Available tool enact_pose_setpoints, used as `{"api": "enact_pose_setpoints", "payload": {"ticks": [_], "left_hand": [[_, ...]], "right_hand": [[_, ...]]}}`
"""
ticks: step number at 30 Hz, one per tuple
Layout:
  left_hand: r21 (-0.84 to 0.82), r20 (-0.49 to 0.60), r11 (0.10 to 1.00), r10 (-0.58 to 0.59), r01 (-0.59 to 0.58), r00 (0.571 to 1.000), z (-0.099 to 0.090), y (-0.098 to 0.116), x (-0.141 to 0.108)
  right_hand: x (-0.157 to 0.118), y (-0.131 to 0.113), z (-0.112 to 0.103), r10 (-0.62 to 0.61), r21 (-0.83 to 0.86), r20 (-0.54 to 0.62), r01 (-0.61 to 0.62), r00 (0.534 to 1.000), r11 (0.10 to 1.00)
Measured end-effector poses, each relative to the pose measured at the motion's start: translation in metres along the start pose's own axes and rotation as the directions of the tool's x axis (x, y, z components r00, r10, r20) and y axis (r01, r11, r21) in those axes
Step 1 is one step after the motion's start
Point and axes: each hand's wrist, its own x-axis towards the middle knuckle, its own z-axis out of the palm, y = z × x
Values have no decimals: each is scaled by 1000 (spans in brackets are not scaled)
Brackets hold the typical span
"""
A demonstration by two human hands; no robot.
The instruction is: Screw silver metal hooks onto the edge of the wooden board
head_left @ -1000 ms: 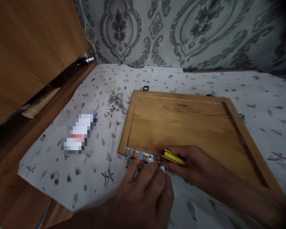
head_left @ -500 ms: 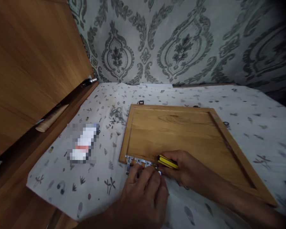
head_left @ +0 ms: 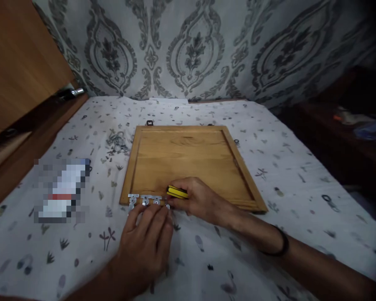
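A framed wooden panel (head_left: 181,159) lies flat on a patterned white cloth. Along its near left edge sits a row of small silver metal brackets (head_left: 145,199). My left hand (head_left: 147,238) rests at that edge, its fingers curled over the brackets and hiding their lower ends. Just right of it, my right hand (head_left: 200,196) grips a yellow-and-black tool (head_left: 177,192), whose exact kind I cannot make out. The tool's tip end is close to the rightmost bracket; whether it touches is hidden by the fingers.
A heap of small metal parts (head_left: 117,142) lies left of the panel. A blurred-out white item with a red band (head_left: 59,196) is further left. Wooden furniture (head_left: 19,62) borders the left side, and a patterned curtain or wall covering (head_left: 188,50) rises behind.
The view has swung right and drawn back, so everything sits further left in it. Both hands stay at the panel's near edge, with the tool still in the right one.
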Motion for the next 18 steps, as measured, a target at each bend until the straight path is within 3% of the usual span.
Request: {"api": "enact_pose_setpoints", "payload": {"ticks": [10, 15, 18], "left_hand": [[-37, 57, 999, -12, 14, 998, -2, 1, 0], [-43, 84, 999, -4, 7, 996, -2, 1, -1], [-43, 83, 999, 4, -1, 996, -2, 0, -1]], "right_hand": [[1, 2, -2, -12, 20, 1, 12, 1000, 1000], [-5, 0, -7, -46, 134, -74, 56, 996, 989], [-15, -11, -15, -88, 191, -236, 135, 968, 972]]}}
